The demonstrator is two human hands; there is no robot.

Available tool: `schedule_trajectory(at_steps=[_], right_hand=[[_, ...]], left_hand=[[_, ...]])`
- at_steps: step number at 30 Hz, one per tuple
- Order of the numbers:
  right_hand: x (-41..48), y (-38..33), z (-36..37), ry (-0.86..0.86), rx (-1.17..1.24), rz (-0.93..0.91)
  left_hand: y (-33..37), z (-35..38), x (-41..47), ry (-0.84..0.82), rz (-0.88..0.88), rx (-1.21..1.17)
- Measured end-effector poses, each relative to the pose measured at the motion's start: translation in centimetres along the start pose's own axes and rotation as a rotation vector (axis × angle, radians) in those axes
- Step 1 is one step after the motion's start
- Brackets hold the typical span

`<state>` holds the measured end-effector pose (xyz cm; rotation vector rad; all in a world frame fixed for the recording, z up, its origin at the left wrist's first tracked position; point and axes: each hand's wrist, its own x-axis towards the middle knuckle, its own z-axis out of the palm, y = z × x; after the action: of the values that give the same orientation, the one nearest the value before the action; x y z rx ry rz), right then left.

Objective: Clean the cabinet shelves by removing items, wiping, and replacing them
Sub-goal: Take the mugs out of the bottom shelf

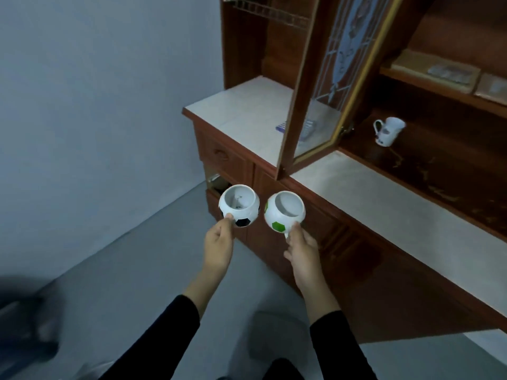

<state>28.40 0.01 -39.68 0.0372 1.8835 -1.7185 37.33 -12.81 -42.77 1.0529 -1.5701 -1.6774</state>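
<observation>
Pinching a black-patched football mug (239,206), the left hand (218,242) is holding it beside the green-patched mug (284,212) the right hand (301,249) is gripping, both before the cabinet (365,272); farther off, a white mug (388,132) is standing on its shelf (444,168).

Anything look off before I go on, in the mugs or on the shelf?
Yes. The black-patched mug in the left hand has dark marks inside; the green-patched mug looks clean. The dark shelf by the white mug shows pale scuffs.
</observation>
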Motion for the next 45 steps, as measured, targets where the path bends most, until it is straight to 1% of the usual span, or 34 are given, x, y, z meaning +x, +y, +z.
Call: schedule_trajectory(at_steps=[3, 8, 13, 17, 23, 26, 29, 32, 40, 42, 45], right_hand=[[-0.7, -0.7, 4.2, -0.086, 0.003, -0.013], [0.6, -1.4, 9.1, -0.138, -0.032, -0.036], [4.3, -2.4, 13.1, -0.167, -0.022, -0.061], [8.4, -4.2, 16.4, -0.155, -0.003, -0.068], [17.3, -9.0, 21.3, -0.107, 0.026, -0.114], [21.9, -12.0, 23.3, -0.043, 0.006, -0.123], [25.9, -14.5, 24.5, 0.002, -0.019, -0.173], [29.6, -16.3, 25.4, 0.033, 0.019, -0.218], [37.1, -18.1, 26.8, 0.175, 0.076, -0.166], [38.9, -18.2, 27.0, 0.215, 0.094, -0.145], [41.7, -18.5, 27.3, 0.286, 0.117, -0.143]], left_hand=[[0.3, -3.8, 1.2, 0.069, 0.016, 0.0], [0.7, -7.7, 4.0, 0.138, 0.032, -0.031], [1.2, -9.5, 8.8, 0.143, 0.028, -0.075], [2.3, -9.8, 14.8, 0.122, 0.047, -0.06], [5.1, -7.4, 26.4, 0.036, 0.076, -0.002], [6.8, -5.5, 32.1, 0.003, 0.066, 0.017], [8.2, -3.6, 37.3, -0.033, 0.068, 0.033], [9.0, -1.7, 42.0, -0.078, 0.096, 0.066], [8.8, 2.6, 51.4, -0.216, 0.032, 0.089], [8.9, 4.0, 53.4, -0.278, 0.045, 0.106], [8.9, 6.3, 56.8, -0.319, 0.029, 0.115]])
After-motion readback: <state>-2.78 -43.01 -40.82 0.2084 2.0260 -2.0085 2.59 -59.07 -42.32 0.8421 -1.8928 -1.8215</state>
